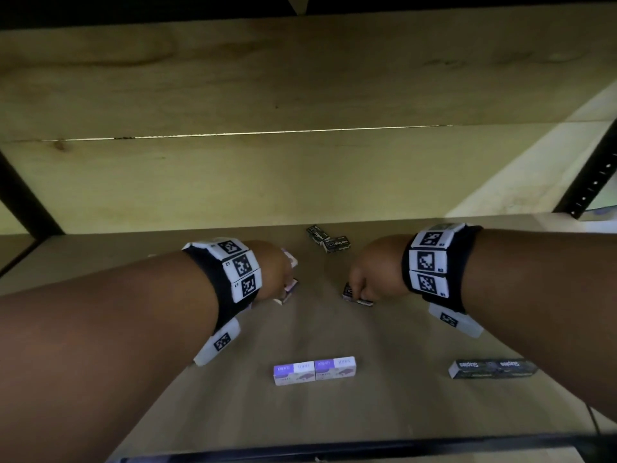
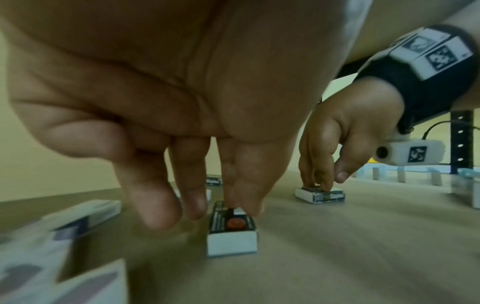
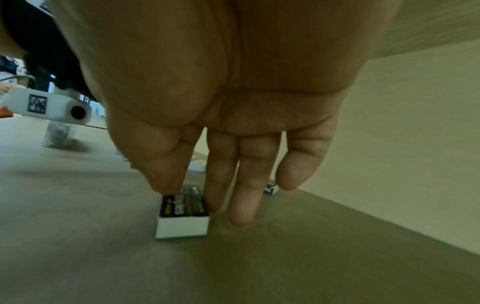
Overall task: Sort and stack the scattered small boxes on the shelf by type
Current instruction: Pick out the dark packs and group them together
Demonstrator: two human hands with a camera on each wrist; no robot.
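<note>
Two bare forearms reach into a wooden shelf, each wrist wearing a black band with square black-and-white markers.

The left hand is lowered onto a small box with a dark top and white end that lies flat on the shelf. From the left wrist view, two fingers and the thumb curl down around the far part of this box, pinching it, while the other two fingers hang free beside it. More pale boxes lie blurred just left of this box, near the camera.

To the right of that box, well apart, the right hand comes down on a black staples box, also lying flat. The thumb presses its left top edge and the index finger touches its right side, so the box is pinched between them; the remaining fingers hang loosely extended beside it.

Behind the black staples box, toward the back wall, two more black staples boxes lie touching at an angle.

Toward the shelf's front edge from the left hand's box, two purple-and-white boxes sit end to end in a neat row. Further right along the same front strip, a row of dark staples boxes lies end to end, partly hidden by the right forearm.
</note>
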